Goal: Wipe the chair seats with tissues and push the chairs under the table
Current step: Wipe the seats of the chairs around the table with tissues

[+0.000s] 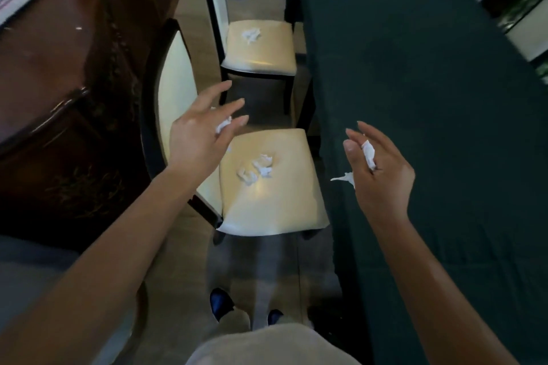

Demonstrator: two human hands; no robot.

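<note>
Both chairs beside the green-clothed table (pixel 415 68) sit pulled out, crumpled tissues (pixel 256 170) on the near seat (pixel 275 204) and more tissues (pixel 251 35) on the far seat (pixel 261 50), so wiping looks unfinished, while the left hand (pixel 198 139) and right hand (pixel 382 169), fingers spread, each pinch a tissue scrap.

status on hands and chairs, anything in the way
Left hand, right hand each hold tissue. Near chair out, scraps on seat. Path clear.

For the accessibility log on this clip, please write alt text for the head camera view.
A person's left hand and right hand each hold a bit of white tissue above a cream chair seat strewn with crumpled tissues. A second chair beyond also has tissue on it; both stand beside a table under dark green cloth.
</note>
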